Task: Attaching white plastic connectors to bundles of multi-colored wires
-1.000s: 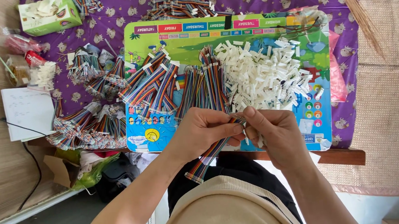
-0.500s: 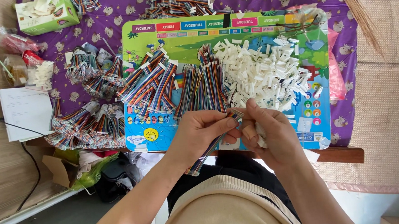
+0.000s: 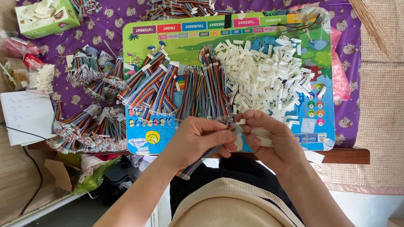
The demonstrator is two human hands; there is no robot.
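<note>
My left hand (image 3: 199, 139) pinches a rainbow ribbon cable (image 3: 196, 161) whose free end hangs toward my lap. My right hand (image 3: 269, 140) meets it at the cable's tip and holds a small white plastic connector (image 3: 261, 134) against that tip. Both hands hover over the near edge of a colourful picture board (image 3: 235, 41). Just beyond my fingers lie a heap of white connectors (image 3: 270, 76) and rows of loose rainbow cables (image 3: 205, 90).
Bundles of finished cables (image 3: 90, 127) pile up at the left on a purple patterned cloth (image 3: 112, 16). A green tissue box (image 3: 46, 15), a white notepad (image 3: 27, 115) and small bags sit far left. A pink bag (image 3: 339, 72) lies at the right, a straw broom (image 3: 364, 10) above it.
My hands stayed together at the cable's tip. The cable's hanging end swung slightly, and my right fingers shifted around the white connector.
</note>
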